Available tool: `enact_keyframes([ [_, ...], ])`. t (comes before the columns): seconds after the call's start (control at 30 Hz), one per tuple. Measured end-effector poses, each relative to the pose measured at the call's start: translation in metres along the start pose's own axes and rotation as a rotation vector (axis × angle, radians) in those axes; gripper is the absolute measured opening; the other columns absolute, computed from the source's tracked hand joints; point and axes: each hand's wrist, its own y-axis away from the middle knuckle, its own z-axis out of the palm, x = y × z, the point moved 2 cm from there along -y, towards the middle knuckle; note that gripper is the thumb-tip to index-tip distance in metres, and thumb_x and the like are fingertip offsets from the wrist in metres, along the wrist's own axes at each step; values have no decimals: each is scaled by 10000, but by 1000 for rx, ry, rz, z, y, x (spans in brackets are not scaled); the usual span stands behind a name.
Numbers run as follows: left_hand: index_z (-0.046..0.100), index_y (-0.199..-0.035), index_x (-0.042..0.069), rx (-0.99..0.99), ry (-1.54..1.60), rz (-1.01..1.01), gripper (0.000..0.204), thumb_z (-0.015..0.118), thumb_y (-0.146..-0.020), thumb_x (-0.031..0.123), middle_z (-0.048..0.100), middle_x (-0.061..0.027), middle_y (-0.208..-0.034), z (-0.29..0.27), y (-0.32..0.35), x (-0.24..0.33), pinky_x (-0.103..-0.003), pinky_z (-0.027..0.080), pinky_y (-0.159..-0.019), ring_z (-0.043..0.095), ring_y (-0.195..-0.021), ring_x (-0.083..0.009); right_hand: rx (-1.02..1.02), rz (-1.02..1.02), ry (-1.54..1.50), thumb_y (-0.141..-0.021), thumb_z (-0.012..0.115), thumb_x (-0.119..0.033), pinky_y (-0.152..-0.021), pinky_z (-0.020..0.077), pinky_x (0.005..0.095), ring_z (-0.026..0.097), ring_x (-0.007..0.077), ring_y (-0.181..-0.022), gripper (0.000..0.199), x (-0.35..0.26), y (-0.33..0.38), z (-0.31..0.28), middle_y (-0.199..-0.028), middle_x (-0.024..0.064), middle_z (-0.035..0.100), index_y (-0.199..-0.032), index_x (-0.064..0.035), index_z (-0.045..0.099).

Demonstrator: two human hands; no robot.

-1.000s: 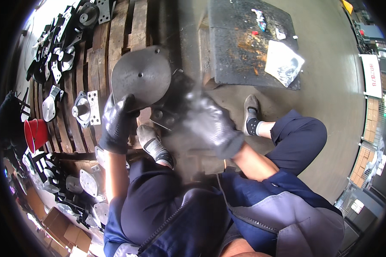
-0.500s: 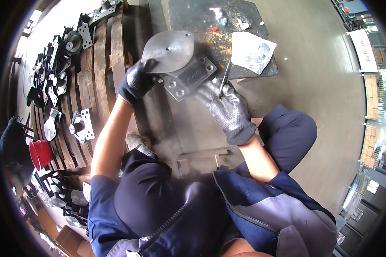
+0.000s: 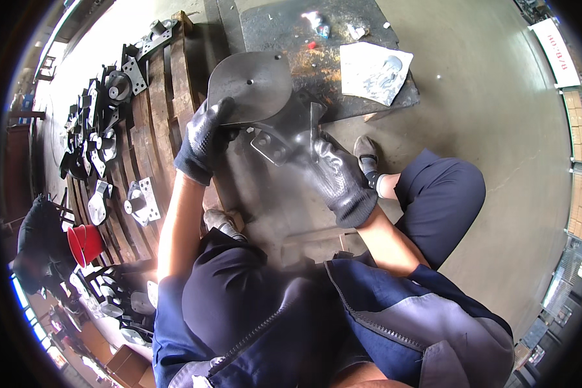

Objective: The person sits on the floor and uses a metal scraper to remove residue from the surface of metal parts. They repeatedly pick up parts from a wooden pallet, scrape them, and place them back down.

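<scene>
My gloved left hand [image 3: 202, 137] grips the edge of a grey metal bracket [image 3: 252, 87], its thumb on the rounded plate and its fingers underneath. That plate has a small hole in the middle and another near its far edge. Below it, the bracket's flange with holes is partly blurred. In my gloved right hand [image 3: 337, 173] a slim, dark, flat tool [image 3: 315, 119] stands up between thumb and fingers, close to the bracket's right side. Its exact kind cannot be made out. The hand's fingertips are close to the flange; whether they touch it is unclear.
A dark, worn work table [image 3: 278, 32] lies ahead, bearing a white sheet [image 3: 375, 72] and small scraps. On the left, a wooden pallet [image 3: 165, 97] carries several similar metal brackets [image 3: 142, 202]. A red bucket [image 3: 85, 244] stands near the pallet's lower left.
My right hand has shifted slightly left and down, and the tool has turned more upright. The bracket has tilted, with its flange now less visible. The view has shifted a little.
</scene>
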Motion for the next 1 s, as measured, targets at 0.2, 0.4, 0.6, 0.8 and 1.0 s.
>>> enact_keyframes([
  [0.2, 606, -1133, 52, -193, -255, 202, 355, 590, -787, -25, 604, -110, -958, 7, -48, 16, -287, 518, -643, 613, -751, -201, -167, -144, 95, -925, 505, -161, -1007, 410, 422, 576, 258, -1032, 220, -3, -3, -8, -1033, 122, 613, -1077, -23, 584],
  [0.4, 558, -1237, 57, -207, -145, 475, 375, 624, -867, 64, 628, -111, -1067, 26, -67, -18, -310, 534, -764, 638, -885, -206, -62, -88, 262, -934, 511, -174, -972, 448, 428, 575, 277, -1080, 240, -37, 15, -5, -1114, 137, 603, -1115, -30, 573],
  [0.6, 564, -1248, 82, -209, 748, -576, 361, 589, -923, 239, 625, -45, -1117, 42, -60, -20, -305, 502, -778, 607, -938, -153, 218, -303, 525, -928, 542, -200, -736, 520, 308, 622, 160, -819, 221, -114, 41, -27, -922, 61, 628, -1099, -67, 586],
  [0.8, 592, -1226, 133, -83, 663, -720, 473, 553, -905, 479, 636, 34, -1069, 59, -66, -29, -264, 459, -716, 569, -897, -87, 689, -571, 1557, -912, 519, -134, -504, 392, 257, 469, 93, -548, 112, -233, 21, -65, -663, -3, 566, -902, -57, 599],
  [1.0, 609, -1170, 71, -10, 649, -618, 502, 615, -874, 477, 648, 4, -1018, 55, -62, -7, -253, 468, -727, 579, -864, -102, 704, -723, 1860, -861, 540, -251, -679, 473, 411, 606, 343, -764, 194, -270, -3, -99, -846, 170, 635, -952, -104, 628],
])
